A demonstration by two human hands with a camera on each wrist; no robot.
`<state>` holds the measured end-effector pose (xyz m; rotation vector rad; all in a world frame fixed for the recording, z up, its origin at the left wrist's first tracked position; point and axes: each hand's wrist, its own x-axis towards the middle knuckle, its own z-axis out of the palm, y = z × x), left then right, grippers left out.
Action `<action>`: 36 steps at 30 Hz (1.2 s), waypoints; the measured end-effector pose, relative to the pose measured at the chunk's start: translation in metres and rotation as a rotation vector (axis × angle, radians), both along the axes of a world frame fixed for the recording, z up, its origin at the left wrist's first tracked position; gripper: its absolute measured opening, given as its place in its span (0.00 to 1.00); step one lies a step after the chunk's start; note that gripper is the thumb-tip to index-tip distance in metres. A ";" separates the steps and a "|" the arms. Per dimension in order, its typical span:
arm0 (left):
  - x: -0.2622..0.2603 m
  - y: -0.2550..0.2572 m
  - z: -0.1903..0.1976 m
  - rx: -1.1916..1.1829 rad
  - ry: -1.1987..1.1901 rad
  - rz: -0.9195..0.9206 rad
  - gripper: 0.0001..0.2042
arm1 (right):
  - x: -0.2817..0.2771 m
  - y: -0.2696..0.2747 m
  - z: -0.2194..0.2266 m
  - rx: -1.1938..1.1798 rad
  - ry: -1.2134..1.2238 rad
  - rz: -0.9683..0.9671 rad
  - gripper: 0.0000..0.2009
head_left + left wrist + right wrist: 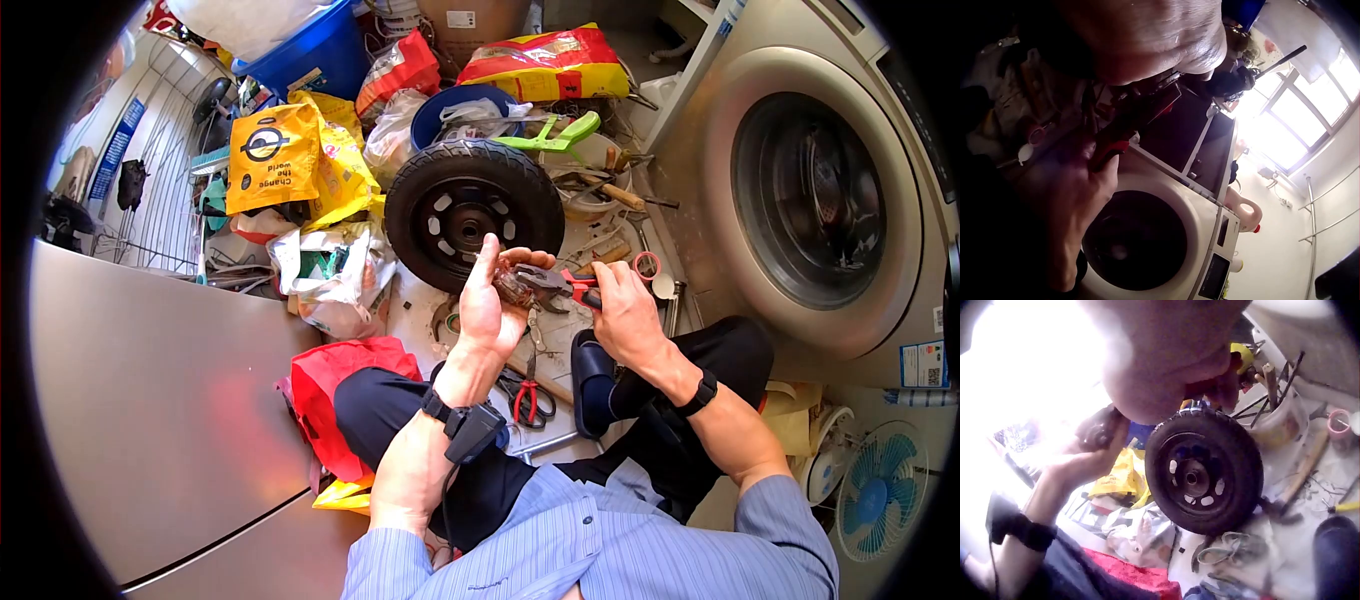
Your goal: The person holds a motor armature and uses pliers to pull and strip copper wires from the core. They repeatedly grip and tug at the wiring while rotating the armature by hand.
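My left hand (487,312) is raised in front of the wheel, palm up, its fingers curled round a small, dark reddish-brown part (514,286). What kind of part this is I cannot tell. Red-handled pliers (562,284) reach in from the right, their metal jaws right at that part. Around the handles curls my right hand (630,316). In the right wrist view the dark part (1099,428) sits in the left hand's grasp. Dim light in the left wrist view leaves the pliers' red handle (1110,152) as the clearest piece of them. Behind both hands stands a black-tyred wheel (420,200).
On the floor below lie red-handled scissors or cutters (528,400). Hand tools with wooden handles (622,194) crowd a tub right of the wheel. A washing machine (715,250) stands at the right, plastic bags (335,275) at the left, and a blue fan (880,490) low right.
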<state>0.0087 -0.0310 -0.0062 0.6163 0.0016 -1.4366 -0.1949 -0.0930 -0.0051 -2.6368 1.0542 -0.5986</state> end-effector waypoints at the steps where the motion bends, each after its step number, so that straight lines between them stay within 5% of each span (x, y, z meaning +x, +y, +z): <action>1: -0.002 0.001 0.003 -0.013 0.003 0.046 0.25 | 0.000 0.001 0.000 0.028 0.012 0.002 0.22; 11: 0.000 0.000 -0.005 -0.029 -0.109 0.061 0.24 | 0.006 -0.002 0.004 -0.116 0.013 0.008 0.26; 22: 0.002 0.004 -0.013 0.084 -0.058 0.004 0.24 | 0.007 -0.006 0.018 -0.416 0.206 0.083 0.10; 28: 0.001 0.004 -0.011 0.158 -0.087 -0.018 0.25 | 0.002 -0.005 -0.003 -0.161 0.057 0.122 0.12; 36: 0.007 0.002 0.002 0.190 -0.116 -0.130 0.27 | -0.002 -0.009 0.003 -0.148 0.057 0.178 0.19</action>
